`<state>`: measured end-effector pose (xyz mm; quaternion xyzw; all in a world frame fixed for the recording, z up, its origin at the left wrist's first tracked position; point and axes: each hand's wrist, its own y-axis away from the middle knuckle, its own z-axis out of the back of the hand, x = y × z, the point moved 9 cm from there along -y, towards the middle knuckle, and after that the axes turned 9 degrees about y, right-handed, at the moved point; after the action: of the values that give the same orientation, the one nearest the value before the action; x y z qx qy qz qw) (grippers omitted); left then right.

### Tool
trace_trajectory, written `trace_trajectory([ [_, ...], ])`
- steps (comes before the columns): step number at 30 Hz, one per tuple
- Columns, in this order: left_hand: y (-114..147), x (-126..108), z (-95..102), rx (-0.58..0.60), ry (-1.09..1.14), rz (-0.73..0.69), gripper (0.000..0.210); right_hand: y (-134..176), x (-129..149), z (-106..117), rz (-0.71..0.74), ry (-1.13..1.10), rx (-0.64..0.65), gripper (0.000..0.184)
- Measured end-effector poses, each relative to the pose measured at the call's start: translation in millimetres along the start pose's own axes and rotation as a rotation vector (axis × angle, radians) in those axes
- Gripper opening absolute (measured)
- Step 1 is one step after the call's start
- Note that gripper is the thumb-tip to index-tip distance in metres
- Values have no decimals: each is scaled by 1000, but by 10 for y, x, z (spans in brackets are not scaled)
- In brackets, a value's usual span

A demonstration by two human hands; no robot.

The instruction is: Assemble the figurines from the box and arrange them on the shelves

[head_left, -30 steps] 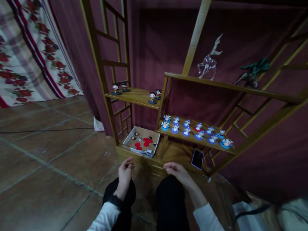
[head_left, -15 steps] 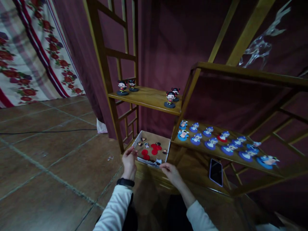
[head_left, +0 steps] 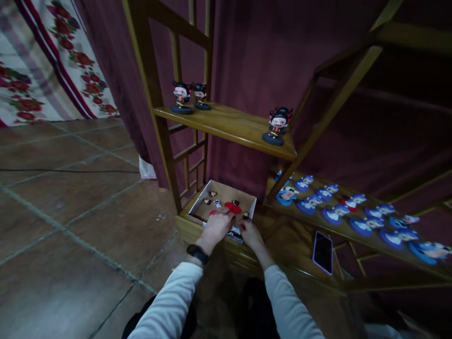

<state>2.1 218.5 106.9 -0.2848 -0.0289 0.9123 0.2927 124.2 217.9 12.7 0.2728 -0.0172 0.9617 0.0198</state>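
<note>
A shallow cardboard box (head_left: 254, 203) with white sides holds several small dark-haired figurine pieces and flat red pieces (head_left: 232, 207). My left hand (head_left: 218, 227) reaches over its front side, fingers bent together above the red pieces. Close beside it, my right hand (head_left: 251, 234) is at the front right corner with its fingertips pinched. Whatever lies between the fingers of either hand is too small to make out. A black-and-white piece (head_left: 234, 231) shows at the box's front, between the hands.
Figurines with black hair buns (head_left: 277, 126) stand on the wooden shelf (head_left: 233, 129) above the box. Several blue and purple figurines (head_left: 335, 214) line the lower right shelf. A phone (head_left: 322, 253) lies right of my hands. Slanted wooden posts (head_left: 339, 99) frame the shelves.
My left hand has moved right from the box's left edge to over the red pieces. My right hand has come in closer to it. The view has moved nearer to the shelf.
</note>
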Motion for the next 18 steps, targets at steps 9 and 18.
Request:
trace_trajectory([
  [9, 4, -149, -479, 116, -236, -145, 27, -121, 163, -239, 186, 142, 180, 26],
  [18, -18, -38, -655, 80, -279, -164, 26, -201, 126, -352, 129, 138, 232, 27],
])
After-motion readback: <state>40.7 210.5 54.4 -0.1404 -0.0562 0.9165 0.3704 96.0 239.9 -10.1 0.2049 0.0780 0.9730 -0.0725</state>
